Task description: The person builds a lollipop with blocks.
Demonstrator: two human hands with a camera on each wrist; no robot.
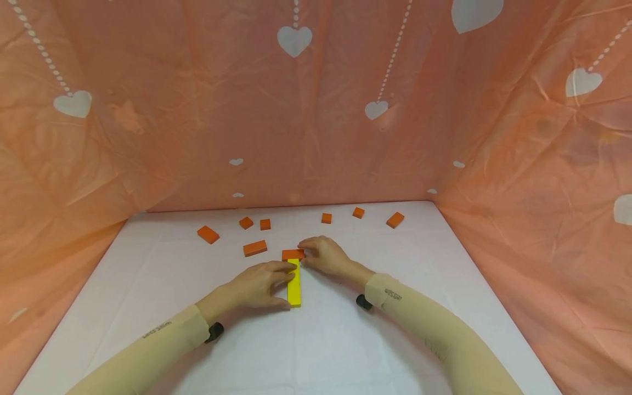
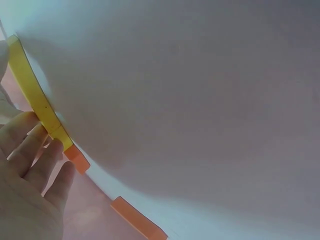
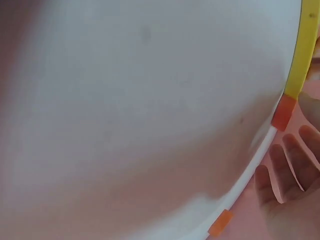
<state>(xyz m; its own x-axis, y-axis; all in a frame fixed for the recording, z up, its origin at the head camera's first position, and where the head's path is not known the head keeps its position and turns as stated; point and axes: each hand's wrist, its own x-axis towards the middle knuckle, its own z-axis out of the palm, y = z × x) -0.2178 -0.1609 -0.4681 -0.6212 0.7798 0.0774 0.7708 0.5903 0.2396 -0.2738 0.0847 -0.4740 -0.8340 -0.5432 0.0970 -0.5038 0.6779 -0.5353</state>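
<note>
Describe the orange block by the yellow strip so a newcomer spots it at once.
On the white tabletop before the heart-print curtain, find the yellow strip near the middle. The orange block sits at the strip's far end. It alone meets yellow; the other orange blocks lie apart from the strip.

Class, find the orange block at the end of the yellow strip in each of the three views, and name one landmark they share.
Head: the orange block is below the picture's middle, slightly left.
Left wrist: the orange block is toward the left, a little below mid-height.
Right wrist: the orange block is near the right edge, about mid-height.
Shared landmark: the yellow strip, ending at that block.
</note>
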